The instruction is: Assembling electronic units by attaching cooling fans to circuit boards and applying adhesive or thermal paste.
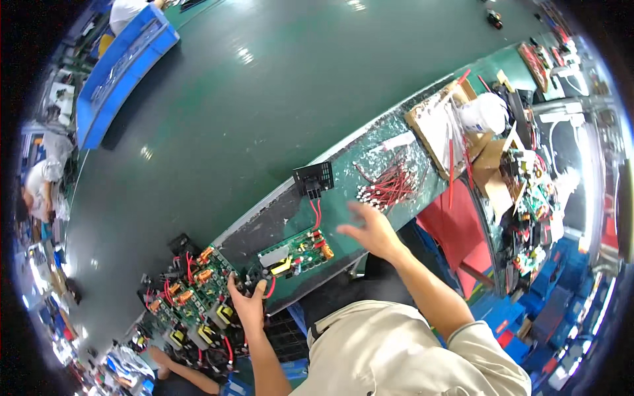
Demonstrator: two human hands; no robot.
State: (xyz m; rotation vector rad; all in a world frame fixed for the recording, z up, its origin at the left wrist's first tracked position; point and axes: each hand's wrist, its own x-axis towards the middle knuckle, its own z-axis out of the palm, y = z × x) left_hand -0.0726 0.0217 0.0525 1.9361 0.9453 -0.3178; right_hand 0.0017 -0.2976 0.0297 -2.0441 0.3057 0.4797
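Note:
My left hand (247,302) grips the near corner of a green circuit board (296,251) that lies on the green workbench (370,142), right beside a black part at the board's edge. Red wires run from that board up to a small black fan (314,178). My right hand (366,228) hovers open over the bench, fingers spread, holding nothing, just short of a heap of red wires with white ends (389,185).
A stack of finished green boards (195,297) with orange and yellow parts lies left of my left hand. Cardboard pieces (436,125) and cluttered boxes sit at the right. A blue crate (119,72) stands on the green floor. Other people work at the left edge and below.

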